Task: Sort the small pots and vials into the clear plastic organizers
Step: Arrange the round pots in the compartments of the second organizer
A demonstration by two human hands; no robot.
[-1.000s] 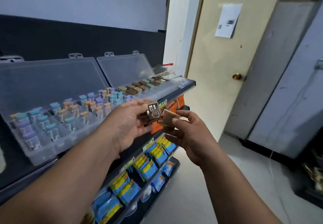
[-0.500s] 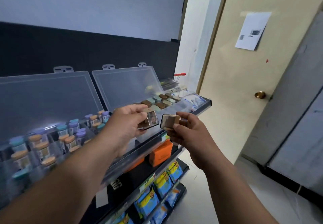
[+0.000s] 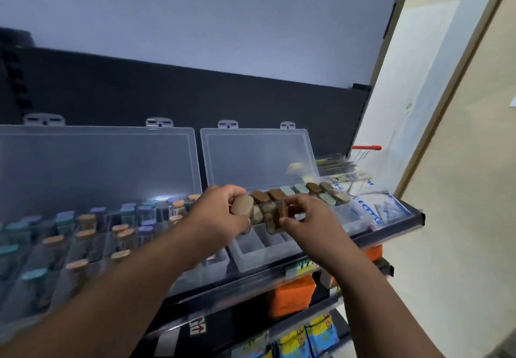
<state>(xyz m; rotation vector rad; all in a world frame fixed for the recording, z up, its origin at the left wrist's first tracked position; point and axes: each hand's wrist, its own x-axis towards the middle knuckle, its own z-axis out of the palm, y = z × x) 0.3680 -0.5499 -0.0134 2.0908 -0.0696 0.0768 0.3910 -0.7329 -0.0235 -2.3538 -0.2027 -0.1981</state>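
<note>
- Progress-wise I'd call it well past halfway. The left organizer (image 3: 220, 262) in the lower left of the frame is packed with upright vials (image 3: 125, 232), with caps in tan, teal and purple.
- The right organizer (image 3: 259, 260), mid-frame, has its back rows filled with pots (image 3: 279, 194): brown lids toward the left, pale green and tan toward the right.
- What's left, as far as I can tell: the front cells (image 3: 248, 243) of that box show bare plastic, so I'd guess a few more pots go there.
- Left hand (image 3: 220, 215) — grip curled round a brown-lidded pot (image 3: 241, 208), held over the box's left end.
- Right hand (image 3: 310, 218) — grip pinching a second pot (image 3: 279, 218) between thumb and fingers, just beside the first and above the same cells. It's a bit blurry, so I can't tell if either pot is touching the box yet.
- Both lids (image 3: 257, 156) stand open against the dark back panel.
- The shelf below has an orange box (image 3: 290, 293) and yellow-blue packets (image 3: 307, 332), which aren't part of this job.
</note>
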